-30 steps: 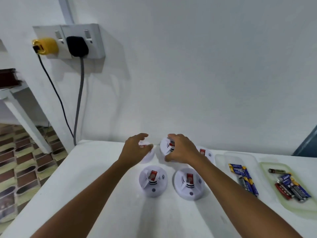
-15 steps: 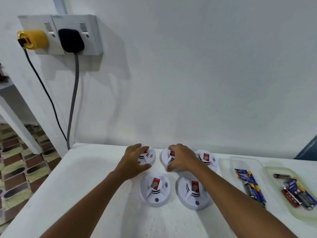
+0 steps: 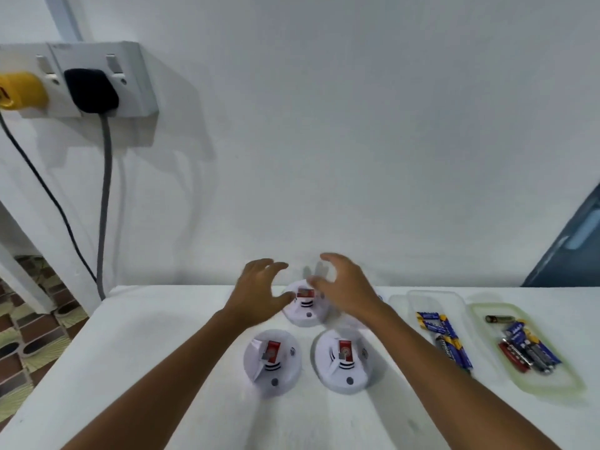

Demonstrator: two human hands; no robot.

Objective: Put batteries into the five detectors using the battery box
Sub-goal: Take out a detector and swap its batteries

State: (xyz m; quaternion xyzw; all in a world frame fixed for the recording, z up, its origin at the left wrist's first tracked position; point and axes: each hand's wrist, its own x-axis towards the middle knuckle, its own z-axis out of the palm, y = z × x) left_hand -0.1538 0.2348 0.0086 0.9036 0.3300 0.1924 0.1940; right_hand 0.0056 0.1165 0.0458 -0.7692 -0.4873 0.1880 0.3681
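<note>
White round detectors with red labels lie on the white table (image 3: 162, 368). One detector (image 3: 272, 360) is front left, another (image 3: 344, 362) front right, and a third (image 3: 305, 306) sits behind them between my hands. The others are hidden under my hands and arms. My left hand (image 3: 259, 292) hovers above the table left of the rear detector, fingers spread and holding nothing. My right hand (image 3: 341, 287) hovers over its right side, fingers loosely bent and empty. A clear battery box (image 3: 431, 303) with blue batteries (image 3: 451, 342) lies to the right.
A second clear tray (image 3: 552, 381) with mixed batteries (image 3: 526, 349) lies at the far right. The wall rises right behind the detectors. A socket block with a yellow plug (image 3: 19, 90) and a black plug (image 3: 91, 90) hangs at the upper left, cables trailing down past the table's left edge.
Both hands have lifted off the two rear detectors they were resting on and now hover with spread fingers. The camera has shifted closer and to the right.
</note>
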